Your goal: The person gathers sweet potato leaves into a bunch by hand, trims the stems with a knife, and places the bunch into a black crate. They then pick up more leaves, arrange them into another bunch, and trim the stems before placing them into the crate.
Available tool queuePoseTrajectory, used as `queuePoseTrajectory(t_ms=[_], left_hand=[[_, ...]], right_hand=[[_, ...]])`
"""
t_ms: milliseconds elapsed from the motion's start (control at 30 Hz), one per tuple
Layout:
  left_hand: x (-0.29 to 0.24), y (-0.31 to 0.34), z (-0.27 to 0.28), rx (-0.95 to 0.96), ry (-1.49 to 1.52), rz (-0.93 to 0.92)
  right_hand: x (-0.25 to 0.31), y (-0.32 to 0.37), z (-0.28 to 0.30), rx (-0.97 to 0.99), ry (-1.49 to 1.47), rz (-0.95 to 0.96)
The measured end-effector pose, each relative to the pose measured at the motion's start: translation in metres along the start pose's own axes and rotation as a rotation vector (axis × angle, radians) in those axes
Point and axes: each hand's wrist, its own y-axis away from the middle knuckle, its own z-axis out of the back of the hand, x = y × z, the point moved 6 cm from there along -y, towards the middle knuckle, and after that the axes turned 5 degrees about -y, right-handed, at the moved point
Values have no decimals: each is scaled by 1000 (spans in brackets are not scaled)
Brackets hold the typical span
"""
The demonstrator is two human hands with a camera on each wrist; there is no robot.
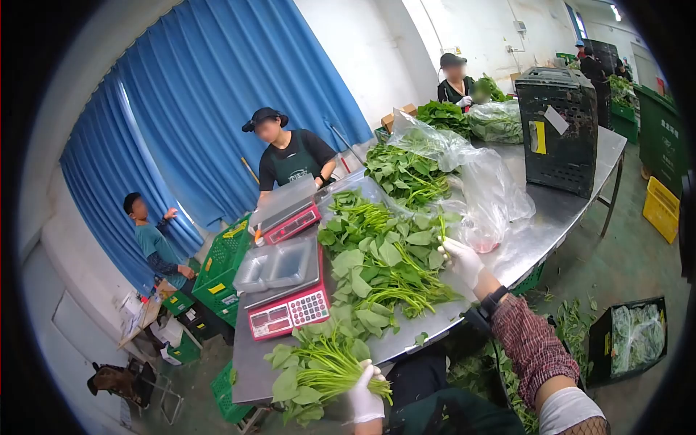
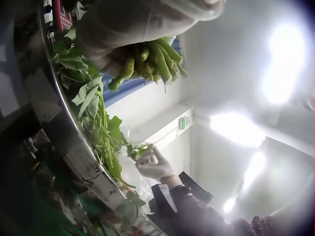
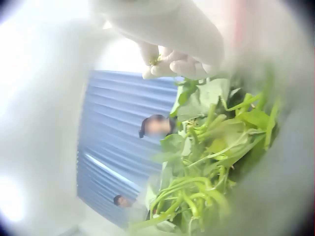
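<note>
My white-gloved left hand [image 1: 366, 399] grips a bunch of long-stemmed leafy greens [image 1: 319, 370] at the table's near edge. Its cut stem ends [image 2: 157, 61] stick out past the fingers in the left wrist view, while the leaves spread to the left in the head view. Farther right, my gloved right hand [image 1: 464, 262] pinches a thin green sprig [image 1: 442, 226] between thumb and fingers. A bit of that sprig shows at the fingertips [image 3: 160, 71] in the right wrist view. Between both hands lies a large pile of the same greens [image 1: 384, 254].
Two red scales [image 1: 290, 312] stand left of the pile, the nearer with clear plastic trays [image 1: 272, 267]. Behind the right hand are a clear plastic bag [image 1: 486, 188] and a black crate [image 1: 558, 130]. People stand across the metal table [image 1: 507, 268]; another crate [image 1: 631, 341] is on the floor.
</note>
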Motion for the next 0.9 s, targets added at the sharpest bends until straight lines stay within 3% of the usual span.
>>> queuePoseTrajectory(t_ms=[33,100,200,267,433,567,700,767,833,900], left_hand=[[0,0,-3,-3,5,-1],[-5,5,-9,-33,-42,-56],[-8,13,-22,-46,-102,-76],[-12,18,-27,-28,-169,-124],[-13,27,-21,-67,-155,-151],[-9,23,-9,-63,-195,-188],[-5,20,-10,11,-193,-146],[-1,23,-15,-26,-106,-202],[11,23,-20,-54,-12,-162],[19,30,-34,-25,-3,-143]], right_hand=[[10,15,-21,3,4,-3],[34,51,-68,62,295,211],[6,105,-101,140,379,53],[-38,143,-109,232,339,-211],[-113,184,-105,443,563,-284],[-116,187,-105,434,671,-203],[-105,189,-109,401,578,-91],[-105,196,-100,219,486,9],[-113,210,-95,126,317,-54],[-102,222,-84,75,348,18]])
